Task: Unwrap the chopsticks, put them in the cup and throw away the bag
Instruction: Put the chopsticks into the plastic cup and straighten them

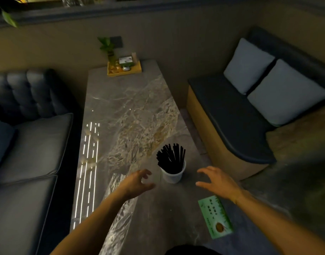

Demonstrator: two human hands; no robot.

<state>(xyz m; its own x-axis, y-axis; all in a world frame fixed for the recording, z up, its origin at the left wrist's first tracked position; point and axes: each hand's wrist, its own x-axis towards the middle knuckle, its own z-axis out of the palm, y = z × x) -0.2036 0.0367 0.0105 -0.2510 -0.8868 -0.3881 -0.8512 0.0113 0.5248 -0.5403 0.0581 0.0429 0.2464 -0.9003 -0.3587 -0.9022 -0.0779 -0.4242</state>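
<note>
A white cup [172, 175] stands near the front of the marble table [128, 111], and several black chopsticks [171, 156] stick up out of it. My left hand [137, 183] hovers just left of the cup, fingers spread, holding nothing. To the cup's right, my right hand [218, 182] is also open and empty. A green printed packet [215, 216] lies flat on the table under my right forearm, near the table's right edge.
A yellow tray [137, 69] with a small plant, a card and a wooden holder sits at the table's far end. A dark sofa [29, 137] runs along the left. A bench with two grey cushions [268, 81] is on the right.
</note>
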